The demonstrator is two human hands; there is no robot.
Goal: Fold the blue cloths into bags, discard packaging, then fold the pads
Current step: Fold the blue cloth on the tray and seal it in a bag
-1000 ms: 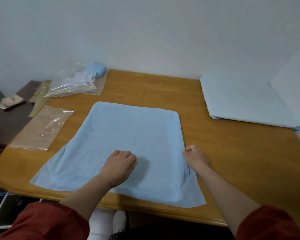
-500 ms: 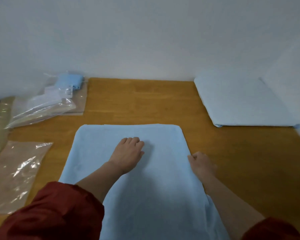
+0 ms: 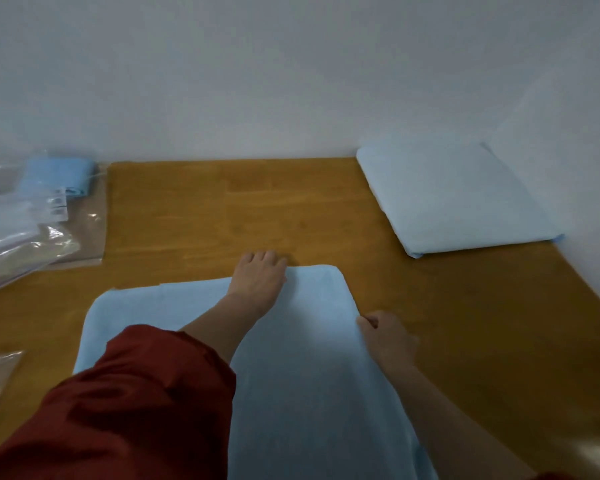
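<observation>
Head view: the wooden worktop (image 3: pixel 187 220) carries a blue cloth (image 3: pixel 309 375) spread under both hands. A folded pad (image 3: pixel 458 199) lies well beyond the right hand (image 3: pixel 388 336), and clear bags (image 3: pixel 21 237) sit far left of the left hand (image 3: pixel 258 277). The left hand presses flat on the cloth's far edge. The right hand's curled fingers pinch its right edge.

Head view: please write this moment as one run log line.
left hand: flat on blue cloth, far edge | right hand: grips its right edge
</observation>
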